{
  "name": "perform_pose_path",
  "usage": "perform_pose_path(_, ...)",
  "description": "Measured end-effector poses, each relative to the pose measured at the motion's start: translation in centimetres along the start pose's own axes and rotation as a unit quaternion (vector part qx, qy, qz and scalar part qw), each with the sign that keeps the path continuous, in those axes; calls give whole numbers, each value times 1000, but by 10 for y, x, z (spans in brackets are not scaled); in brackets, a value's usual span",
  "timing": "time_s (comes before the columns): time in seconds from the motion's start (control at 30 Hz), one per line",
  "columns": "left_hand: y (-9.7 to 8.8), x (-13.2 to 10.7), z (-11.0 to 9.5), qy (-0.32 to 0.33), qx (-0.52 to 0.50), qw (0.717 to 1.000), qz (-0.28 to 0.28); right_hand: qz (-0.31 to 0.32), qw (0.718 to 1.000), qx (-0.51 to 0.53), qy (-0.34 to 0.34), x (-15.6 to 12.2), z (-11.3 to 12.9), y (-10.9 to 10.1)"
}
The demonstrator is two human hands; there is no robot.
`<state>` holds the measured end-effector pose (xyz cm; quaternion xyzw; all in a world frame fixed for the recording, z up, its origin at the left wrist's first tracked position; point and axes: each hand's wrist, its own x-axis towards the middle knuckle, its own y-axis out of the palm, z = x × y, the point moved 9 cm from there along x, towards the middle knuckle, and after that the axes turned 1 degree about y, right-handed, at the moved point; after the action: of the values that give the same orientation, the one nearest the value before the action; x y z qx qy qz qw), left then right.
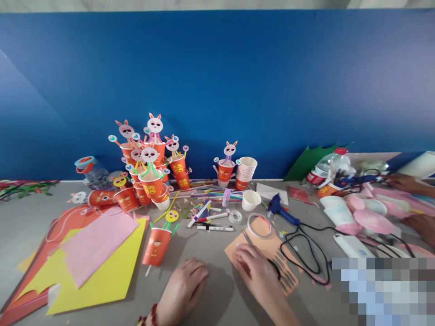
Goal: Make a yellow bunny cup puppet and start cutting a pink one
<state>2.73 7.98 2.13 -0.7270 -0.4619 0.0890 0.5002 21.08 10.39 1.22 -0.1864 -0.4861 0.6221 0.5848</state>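
My left hand rests on the grey table near the front edge, fingers curled under, nothing visible in it. An orange paper cup with a yellow face on green stems lies just left of it. My right hand lies flat, fingers stretched, on an orange sheet of paper. Black-handled scissors sit partly under that hand, blades pointing up-left. A white tape ring lies on the sheet's far end.
Pink, yellow and orange paper sheets lie at left. Decorated rabbit cups stand at the back, beside stacked cups, markers and a blue glue gun with black cable. Another person's hands work at right among pink pieces.
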Motion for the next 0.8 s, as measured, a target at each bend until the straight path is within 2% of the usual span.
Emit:
perform_pose_path(0.2,-38,-10,17,-52,107,990,-81,-8,999,-33,-6,-3,-3,0)
perform_pose_path(0.3,-33,-9,15,-30,103,994,-33,10,999,-49,1,-3,-2,1)
perform_pose_path(0.43,-2,-4,-1,26,57,994,87,48,997,-66,10,0,5,8)
perform_pose_path(0.6,28,5,-19,20,28,980,197,85,993,-77,-29,9,16,24)
perform_pose_path(0.7,25,11,-24,22,23,977,212,83,992,-83,-48,10,14,31)
perform_pose_path(0.8,-2,14,-18,20,23,989,146,57,994,-77,-51,5,4,32)
